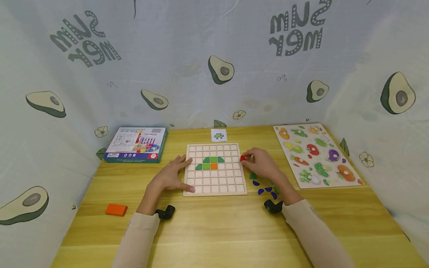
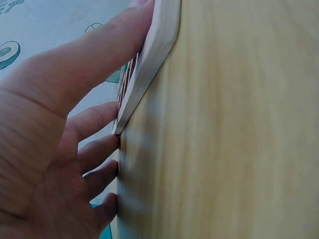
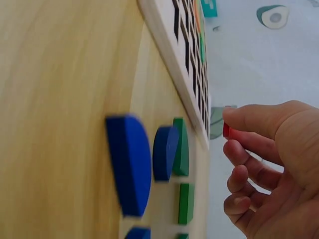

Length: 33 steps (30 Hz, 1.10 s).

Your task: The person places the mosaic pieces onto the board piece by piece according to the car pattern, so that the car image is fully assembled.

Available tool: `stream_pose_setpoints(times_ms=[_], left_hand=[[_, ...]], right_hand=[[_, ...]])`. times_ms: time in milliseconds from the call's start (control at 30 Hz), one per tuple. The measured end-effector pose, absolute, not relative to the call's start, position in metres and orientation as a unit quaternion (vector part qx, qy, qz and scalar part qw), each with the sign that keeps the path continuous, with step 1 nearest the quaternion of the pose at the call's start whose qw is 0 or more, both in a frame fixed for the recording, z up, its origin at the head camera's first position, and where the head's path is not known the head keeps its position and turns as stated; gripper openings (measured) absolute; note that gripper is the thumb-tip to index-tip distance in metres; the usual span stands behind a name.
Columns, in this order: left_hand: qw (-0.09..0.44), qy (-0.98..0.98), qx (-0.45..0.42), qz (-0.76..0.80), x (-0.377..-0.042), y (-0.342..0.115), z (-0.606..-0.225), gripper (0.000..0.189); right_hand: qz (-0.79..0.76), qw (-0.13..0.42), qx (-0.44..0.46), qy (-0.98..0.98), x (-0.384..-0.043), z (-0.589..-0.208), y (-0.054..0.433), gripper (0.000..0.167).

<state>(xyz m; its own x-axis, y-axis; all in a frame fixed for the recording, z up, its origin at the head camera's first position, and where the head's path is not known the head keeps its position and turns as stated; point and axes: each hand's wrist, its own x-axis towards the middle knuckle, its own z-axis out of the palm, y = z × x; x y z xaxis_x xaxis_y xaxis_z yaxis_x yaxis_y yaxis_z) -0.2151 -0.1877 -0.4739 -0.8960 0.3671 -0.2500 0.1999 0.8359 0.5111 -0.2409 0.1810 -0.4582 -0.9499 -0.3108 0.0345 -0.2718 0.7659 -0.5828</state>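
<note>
A wooden grid board (image 1: 216, 181) lies on the table with several green pieces (image 1: 213, 159) and one orange square (image 1: 213, 166) in its upper middle cells. My left hand (image 1: 171, 174) is spread at the board's left side, thumb and forefinger on its frame, other fingertips down beside it. Between thumb and forefinger, my right hand (image 1: 264, 163) pinches a small red block (image 1: 242, 158) just past the board's right edge. In the right wrist view the red block (image 3: 227, 129) is mostly covered by the fingers.
Blue half-round blocks (image 1: 256, 183) and green blocks (image 1: 253, 175) lie below the right hand. A picture card (image 1: 219, 135) sits behind the board. A boxed set (image 1: 135, 145) is at back left, a vegetable puzzle (image 1: 315, 156) at right, an orange block (image 1: 116, 209) at front left.
</note>
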Motion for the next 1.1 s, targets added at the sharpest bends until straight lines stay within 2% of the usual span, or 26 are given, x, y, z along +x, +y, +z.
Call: stream_pose_setpoints(times_ms=[600, 1100], left_hand=[[0.170, 0.942, 0.152, 0.246, -0.216, -0.189, -0.474, 0.119], [0.170, 0.942, 0.153, 0.244, -0.216, -0.188, -0.473, 0.119]], right_hand=[[-0.311, 0.071, -0.181, 0.930, -0.243, -0.462, 0.130, 0.026], [-0.302, 0.061, -0.190, 0.932, -0.242, -0.471, 0.111, 0.025]])
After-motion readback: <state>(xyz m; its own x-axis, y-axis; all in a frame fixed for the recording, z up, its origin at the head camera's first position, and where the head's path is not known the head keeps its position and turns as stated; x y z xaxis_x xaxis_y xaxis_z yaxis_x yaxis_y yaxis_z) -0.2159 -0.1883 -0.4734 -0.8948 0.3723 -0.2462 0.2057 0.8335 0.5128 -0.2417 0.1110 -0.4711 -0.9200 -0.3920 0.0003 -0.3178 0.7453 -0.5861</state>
